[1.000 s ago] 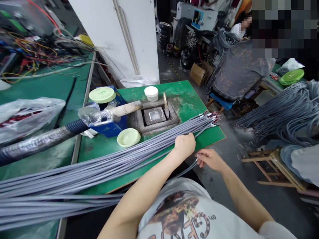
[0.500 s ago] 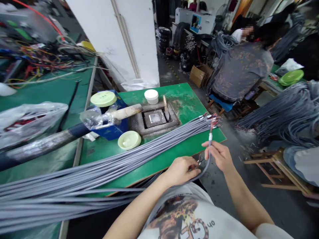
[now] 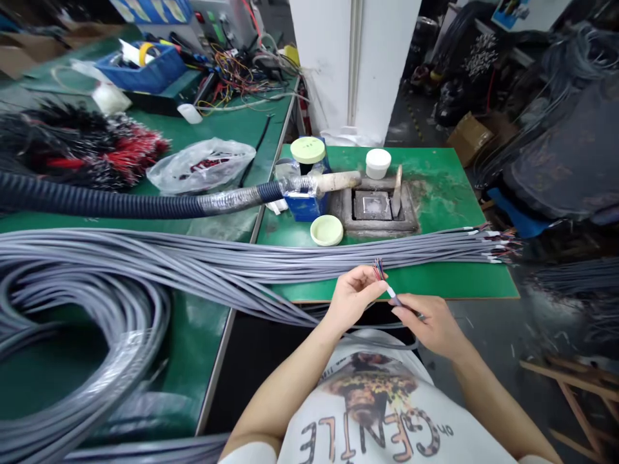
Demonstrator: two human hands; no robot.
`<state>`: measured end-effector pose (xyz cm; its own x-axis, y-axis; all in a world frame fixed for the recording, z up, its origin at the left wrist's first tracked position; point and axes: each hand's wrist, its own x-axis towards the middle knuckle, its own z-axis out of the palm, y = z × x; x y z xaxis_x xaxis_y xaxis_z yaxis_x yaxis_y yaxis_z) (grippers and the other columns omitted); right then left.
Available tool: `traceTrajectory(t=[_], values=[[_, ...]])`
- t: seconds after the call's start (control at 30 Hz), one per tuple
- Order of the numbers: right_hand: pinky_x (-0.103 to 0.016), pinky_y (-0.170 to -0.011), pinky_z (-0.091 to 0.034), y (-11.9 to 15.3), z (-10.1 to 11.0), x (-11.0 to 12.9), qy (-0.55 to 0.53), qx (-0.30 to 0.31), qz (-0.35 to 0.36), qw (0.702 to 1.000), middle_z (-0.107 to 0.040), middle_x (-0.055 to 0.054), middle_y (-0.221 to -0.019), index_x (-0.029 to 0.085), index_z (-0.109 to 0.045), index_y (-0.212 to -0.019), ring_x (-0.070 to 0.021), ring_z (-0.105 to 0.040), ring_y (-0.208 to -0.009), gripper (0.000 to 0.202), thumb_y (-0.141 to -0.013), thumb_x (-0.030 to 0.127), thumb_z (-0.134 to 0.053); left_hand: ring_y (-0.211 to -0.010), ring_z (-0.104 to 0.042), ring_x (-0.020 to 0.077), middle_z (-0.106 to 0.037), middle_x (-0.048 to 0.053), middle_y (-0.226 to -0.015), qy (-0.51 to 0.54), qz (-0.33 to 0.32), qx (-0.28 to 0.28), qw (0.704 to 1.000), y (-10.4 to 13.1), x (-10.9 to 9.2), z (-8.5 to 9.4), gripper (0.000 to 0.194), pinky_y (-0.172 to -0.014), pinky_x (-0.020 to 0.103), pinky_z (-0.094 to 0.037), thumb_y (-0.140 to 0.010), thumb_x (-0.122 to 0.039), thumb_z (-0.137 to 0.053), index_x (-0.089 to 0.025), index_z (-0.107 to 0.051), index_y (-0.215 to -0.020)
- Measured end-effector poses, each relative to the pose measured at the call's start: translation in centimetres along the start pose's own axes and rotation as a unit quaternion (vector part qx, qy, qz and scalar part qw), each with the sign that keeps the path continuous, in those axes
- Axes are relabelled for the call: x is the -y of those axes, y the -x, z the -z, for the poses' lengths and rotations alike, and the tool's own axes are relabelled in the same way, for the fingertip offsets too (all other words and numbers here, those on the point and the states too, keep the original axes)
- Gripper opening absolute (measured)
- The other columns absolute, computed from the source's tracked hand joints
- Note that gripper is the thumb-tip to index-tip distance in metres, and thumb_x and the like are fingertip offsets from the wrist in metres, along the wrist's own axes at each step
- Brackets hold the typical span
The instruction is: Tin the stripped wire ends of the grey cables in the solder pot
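Close in front of my body, my right hand (image 3: pixel 428 321) is closed around a grey cable (image 3: pixel 395 300) just below its stripped end. A white band circles the cable there, and thin coloured wires (image 3: pixel 378 268) fan out beyond it, pointing up and left. My left hand (image 3: pixel 356 295) pinches at those wires with thumb and fingertips. Part of the cable is hidden in the right palm, and its tail loops under my hands. Just beyond lies a bundle of grey cables (image 3: pixel 300 258), its banded, bare-wired ends (image 3: pixel 498 245) at the right edge of the green table.
A square solder pot (image 3: pixel 380 222) with a wooden-looking scraper (image 3: pixel 397 192) is set behind the bundle. Around it are a white tub (image 3: pixel 378 163), a pale green lid (image 3: pixel 326 230), a blue box (image 3: pixel 305 207) and a dark hose (image 3: pixel 145 200). Coiled cables (image 3: pixel 149 309) lie left.
My view has swung left. The right hand has tilted the cable end leftward and lowered it, and my left hand has come up to its wires.
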<state>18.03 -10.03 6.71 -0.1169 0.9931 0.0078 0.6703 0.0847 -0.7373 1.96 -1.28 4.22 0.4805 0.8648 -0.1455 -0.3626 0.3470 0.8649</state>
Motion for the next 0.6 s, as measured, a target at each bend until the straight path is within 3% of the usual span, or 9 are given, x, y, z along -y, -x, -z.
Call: traceTrajectory(t=[0.3,0.5,0.6], values=[[-0.024,-0.065,-0.044,-0.4,-0.4,0.5,0.017,0.005,0.007,1.000,-0.070,-0.006,-0.079,0.021,-0.068,-0.094,-0.0167,-0.063,-0.071,0.029,-0.094,0.038,-0.045,-0.056,-0.049,0.0050,-0.064,-0.001,-0.072,0.024,-0.028,-0.047,0.998,0.1,0.8,0.7,0.021,-0.055,0.018,-0.040,-0.069,-0.030,-0.077,-0.015,-0.063,-0.072],[-0.025,-0.067,-0.044,-0.3,-0.3,0.8,0.014,0.021,0.017,1.000,-0.069,-0.006,-0.078,0.021,-0.067,-0.093,-0.0171,-0.062,-0.072,0.030,-0.095,0.038,-0.042,-0.051,-0.050,0.0075,-0.059,0.001,-0.062,0.108,0.069,0.007,0.992,-0.1,0.5,1.3,0.033,-0.051,0.021,-0.040,-0.071,-0.044,-0.071,-0.013,-0.067,-0.084],[-0.025,-0.066,-0.041,-0.4,-0.2,0.9,0.010,0.045,0.026,0.999,-0.068,-0.005,-0.078,0.020,-0.066,-0.090,-0.0151,-0.060,-0.069,0.029,-0.095,0.036,-0.042,-0.048,-0.046,0.0060,-0.058,0.001,-0.061,0.110,0.087,0.048,0.989,-0.3,0.6,1.8,0.041,-0.049,0.021,-0.037,-0.062,-0.045,-0.078,-0.012,-0.067,-0.081]])
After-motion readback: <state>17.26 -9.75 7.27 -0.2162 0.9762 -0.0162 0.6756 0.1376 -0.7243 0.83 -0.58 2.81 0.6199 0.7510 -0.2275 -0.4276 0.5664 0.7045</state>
